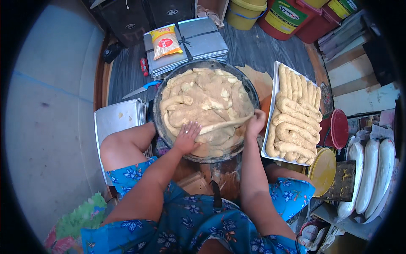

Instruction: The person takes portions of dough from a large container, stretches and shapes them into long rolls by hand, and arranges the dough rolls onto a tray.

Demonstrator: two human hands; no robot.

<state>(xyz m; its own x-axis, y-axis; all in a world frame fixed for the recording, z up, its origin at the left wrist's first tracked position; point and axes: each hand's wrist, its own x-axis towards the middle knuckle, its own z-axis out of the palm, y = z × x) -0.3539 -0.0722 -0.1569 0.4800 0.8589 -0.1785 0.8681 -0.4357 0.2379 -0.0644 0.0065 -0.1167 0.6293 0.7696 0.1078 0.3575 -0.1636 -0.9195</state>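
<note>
A wide dark round pan (158, 114) sits between my knees, heaped with tan dough (203, 95) in thick ropes. My left hand (187, 136) lies flat with fingers spread on the dough near the pan's front rim. At the pan's right edge my right hand (255, 122) is closed on the end of a long thin dough strip (224, 125), which stretches leftward across the pile toward my left hand. Both forearms come up from the lower edge over a blue flowered garment.
A white tray (275, 80) of shaped dough ropes lies to the right. Flat metal trays (116, 120) lie at left, and more tied ones with a yellow packet (165, 41) behind. A blue-handled knife (139, 89), buckets (243, 15), yellow (323, 169) and red (339, 128) lids stand around.
</note>
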